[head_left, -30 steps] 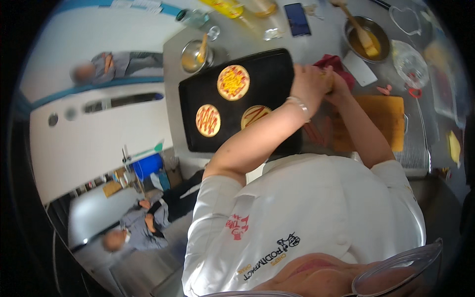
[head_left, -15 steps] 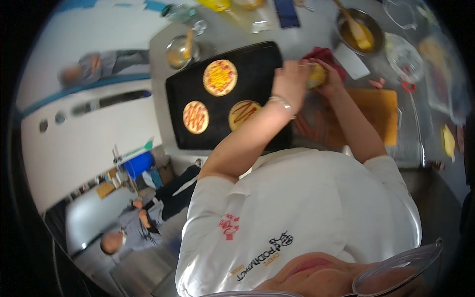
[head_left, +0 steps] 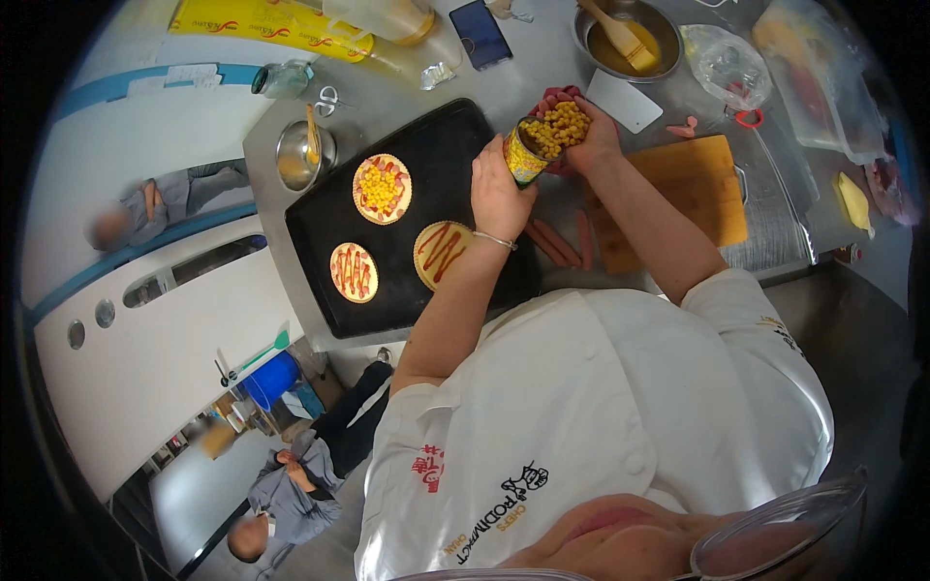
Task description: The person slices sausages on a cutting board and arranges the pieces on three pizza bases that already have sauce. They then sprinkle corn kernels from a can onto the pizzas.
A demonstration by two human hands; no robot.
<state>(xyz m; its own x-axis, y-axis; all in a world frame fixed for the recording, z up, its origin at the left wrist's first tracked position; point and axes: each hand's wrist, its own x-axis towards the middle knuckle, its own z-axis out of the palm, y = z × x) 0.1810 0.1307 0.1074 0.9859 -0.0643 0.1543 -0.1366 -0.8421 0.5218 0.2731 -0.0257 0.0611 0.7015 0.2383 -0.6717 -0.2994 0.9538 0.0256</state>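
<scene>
My left hand (head_left: 499, 190) is wrapped round a tin can (head_left: 523, 163) with a yellow label, tipped toward my right hand. Cupped at the can's mouth, my right hand (head_left: 599, 141) holds a heap of yellow corn kernels (head_left: 566, 126). A dark red cloth (head_left: 555, 98) lies just behind the hands. To their left, a black baking tray (head_left: 453, 145) bears three round pizza bases: one topped with corn and reddish pieces (head_left: 382, 190), a smaller one with red sauce stripes (head_left: 354, 273), and another with zigzag sauce (head_left: 438, 254), partly hidden by my left forearm.
A wooden cutting board (head_left: 668, 194) and several sausages (head_left: 554, 244) lie near my right forearm. Farther back are a metal bowl with a brush (head_left: 630, 48), a white card (head_left: 625, 102) and a phone (head_left: 480, 35). A smaller bowl (head_left: 302, 160) stands left of the tray. Two other people are leftward.
The can has tipped, and corn now shows heaped in my right palm. My hands have shifted left in the picture; the whole view has turned and moved as well.
</scene>
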